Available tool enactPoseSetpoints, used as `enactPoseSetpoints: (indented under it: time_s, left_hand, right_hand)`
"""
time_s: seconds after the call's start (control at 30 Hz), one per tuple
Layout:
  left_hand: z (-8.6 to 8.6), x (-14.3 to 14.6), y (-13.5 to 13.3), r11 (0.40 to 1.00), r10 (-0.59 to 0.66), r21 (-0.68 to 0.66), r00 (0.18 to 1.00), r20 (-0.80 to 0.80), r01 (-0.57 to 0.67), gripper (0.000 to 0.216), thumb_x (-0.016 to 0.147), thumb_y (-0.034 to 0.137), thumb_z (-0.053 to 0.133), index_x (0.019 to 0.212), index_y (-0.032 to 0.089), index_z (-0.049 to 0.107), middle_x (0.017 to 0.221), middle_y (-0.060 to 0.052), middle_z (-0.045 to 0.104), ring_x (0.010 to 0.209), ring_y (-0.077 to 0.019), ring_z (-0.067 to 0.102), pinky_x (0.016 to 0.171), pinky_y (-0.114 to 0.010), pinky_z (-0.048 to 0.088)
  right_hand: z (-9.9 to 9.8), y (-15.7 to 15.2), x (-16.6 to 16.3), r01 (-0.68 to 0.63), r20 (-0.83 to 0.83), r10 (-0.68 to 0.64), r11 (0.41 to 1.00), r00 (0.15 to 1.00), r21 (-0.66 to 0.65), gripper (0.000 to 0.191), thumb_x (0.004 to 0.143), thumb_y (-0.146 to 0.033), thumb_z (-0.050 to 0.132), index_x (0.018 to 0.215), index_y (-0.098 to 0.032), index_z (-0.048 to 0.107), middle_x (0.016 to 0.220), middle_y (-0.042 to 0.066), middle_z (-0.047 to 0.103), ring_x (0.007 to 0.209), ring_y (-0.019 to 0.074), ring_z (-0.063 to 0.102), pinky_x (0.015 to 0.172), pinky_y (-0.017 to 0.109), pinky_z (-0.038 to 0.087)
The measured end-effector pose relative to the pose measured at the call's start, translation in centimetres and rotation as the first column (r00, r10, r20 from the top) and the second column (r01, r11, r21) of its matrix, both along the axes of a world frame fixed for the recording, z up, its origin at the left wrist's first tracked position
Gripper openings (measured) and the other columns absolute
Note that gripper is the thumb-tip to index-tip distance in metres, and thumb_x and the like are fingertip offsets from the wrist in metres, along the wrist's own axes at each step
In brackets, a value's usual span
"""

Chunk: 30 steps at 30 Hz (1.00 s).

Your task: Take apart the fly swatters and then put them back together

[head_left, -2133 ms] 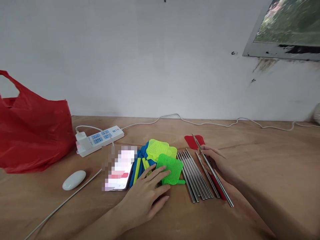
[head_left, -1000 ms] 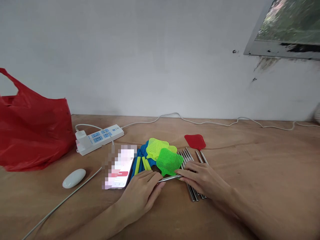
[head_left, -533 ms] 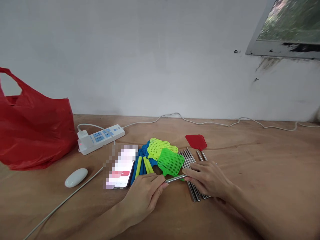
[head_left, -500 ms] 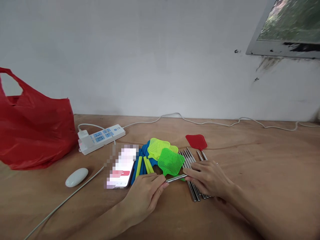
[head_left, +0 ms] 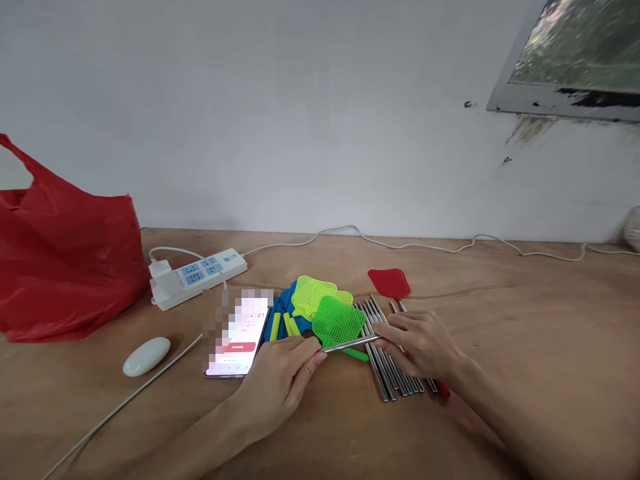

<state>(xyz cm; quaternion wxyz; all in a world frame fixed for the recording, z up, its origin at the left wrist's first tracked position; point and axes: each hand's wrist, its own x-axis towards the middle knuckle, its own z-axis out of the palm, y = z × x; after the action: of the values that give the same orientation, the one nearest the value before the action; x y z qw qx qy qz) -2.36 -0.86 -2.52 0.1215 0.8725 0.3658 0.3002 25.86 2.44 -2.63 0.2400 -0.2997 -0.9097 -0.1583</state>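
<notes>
A thin steel rod (head_left: 350,344) runs between my two hands, just above the table. My left hand (head_left: 280,383) pinches its left end and my right hand (head_left: 420,343) grips its right end. Right behind the rod lies a bright green fly-swatter head (head_left: 337,321) on a pile of yellow-green and blue swatter heads (head_left: 313,297). Several more steel rods (head_left: 387,357) lie side by side under my right hand. A red swatter head (head_left: 389,283) lies beyond them.
A phone (head_left: 235,333) with a lit screen lies left of the swatter pile. Farther left are a white mouse (head_left: 147,356), a white power strip (head_left: 197,277) with cables, and a red plastic bag (head_left: 60,260). The wooden table (head_left: 525,320) meets a white wall.
My right hand carried a steel rod from the right side across to my left hand. Both hands now hold it in front of the green swatter head, slightly raised.
</notes>
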Motion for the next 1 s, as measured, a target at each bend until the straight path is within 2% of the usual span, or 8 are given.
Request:
enactPoseSetpoints:
  time_s: [0.13,0.27,0.4,0.5,0.6,0.67,0.83,1.0]
  left_hand:
    - [0.0,-0.1,0.4,1.000,0.012,0.019,0.993,-0.115,-0.010,0.031,0.105,0.024,0.034,0.079,0.020,0.051,0.071,-0.001,0.059,0.064,-0.0179,0.055,0.058,-0.027,0.036]
    - [0.1,0.3,0.3,0.994,0.028,0.105,0.978,-0.206,-0.006,0.023,0.104,0.023,0.036,0.096,0.019,0.057,0.084,-0.005,0.067,0.077,-0.0227,0.062,0.067,-0.032,0.043]
    - [-0.5,0.8,0.1,0.982,0.076,0.188,0.949,-0.306,-0.018,0.028,0.107,0.025,0.031,0.092,0.019,0.054,0.077,-0.004,0.067,0.067,-0.0219,0.062,0.060,-0.030,0.041]
    - [-0.9,0.8,0.0,0.987,0.086,0.155,0.926,-0.368,-0.030,0.030,0.108,0.026,0.031,0.086,0.020,0.051,0.071,-0.002,0.067,0.061,-0.0210,0.063,0.052,-0.028,0.035]
    - [-0.7,0.4,-0.4,0.997,0.038,0.078,0.943,-0.329,-0.013,0.032,0.108,0.026,0.029,0.083,0.021,0.048,0.070,-0.001,0.065,0.060,-0.0192,0.063,0.050,-0.026,0.033]
    - [-0.3,-0.1,-0.8,0.999,0.002,0.037,0.963,-0.269,0.008,0.033,0.108,0.026,0.029,0.081,0.021,0.047,0.071,0.000,0.064,0.060,-0.0175,0.062,0.051,-0.025,0.034]
    - [0.1,-1.1,-1.2,0.999,-0.012,0.035,0.983,-0.182,0.018,0.033,0.107,0.025,0.030,0.080,0.021,0.049,0.069,0.000,0.061,0.059,-0.0171,0.059,0.052,-0.025,0.033]
    - [-0.1,-1.5,-1.4,0.999,-0.023,0.024,0.986,-0.167,0.028,0.031,0.105,0.021,0.032,0.082,0.022,0.052,0.070,0.000,0.062,0.059,-0.0172,0.060,0.052,-0.026,0.034]
  right_hand:
    - [-0.3,0.3,-0.2,-0.007,-0.020,0.006,0.998,1.000,-0.068,0.029,0.102,-0.030,0.042,0.087,-0.018,0.064,0.068,0.002,0.063,0.059,0.0148,0.054,0.056,0.030,0.026]
    - [-0.2,0.0,-1.0,-0.022,-0.010,0.021,0.991,1.000,-0.130,0.029,0.103,-0.028,0.040,0.085,-0.018,0.061,0.073,0.004,0.065,0.064,0.0165,0.055,0.059,0.030,0.031]
    - [0.3,-0.7,-2.0,-0.029,0.039,0.038,0.978,0.999,-0.206,0.025,0.102,-0.027,0.040,0.092,-0.018,0.061,0.080,0.005,0.066,0.070,0.0181,0.057,0.060,0.030,0.032]
    - [0.5,-1.3,-2.6,-0.024,0.085,0.042,0.979,0.996,-0.201,0.024,0.103,-0.032,0.042,0.102,-0.020,0.063,0.082,0.004,0.066,0.071,0.0175,0.060,0.057,0.029,0.029]
    - [0.3,-1.8,-2.9,-0.019,0.108,0.034,0.990,0.994,-0.137,0.028,0.106,-0.035,0.039,0.102,-0.022,0.064,0.073,0.000,0.063,0.057,0.0135,0.055,0.051,0.030,0.019]
    - [0.2,-2.1,-2.9,-0.011,0.100,0.026,0.990,0.995,-0.139,0.031,0.106,-0.036,0.037,0.100,-0.023,0.064,0.069,-0.001,0.062,0.052,0.0121,0.051,0.050,0.031,0.015]
    - [0.1,-2.8,-2.4,0.062,0.102,-0.040,0.973,0.994,-0.224,0.036,0.106,-0.038,0.035,0.087,-0.022,0.061,0.067,-0.001,0.062,0.051,0.0118,0.049,0.050,0.031,0.014]
    - [0.0,-3.2,-1.3,0.060,0.109,-0.034,0.966,0.993,-0.250,0.036,0.106,-0.036,0.034,0.086,-0.021,0.060,0.066,-0.001,0.062,0.052,0.0120,0.050,0.050,0.031,0.016]
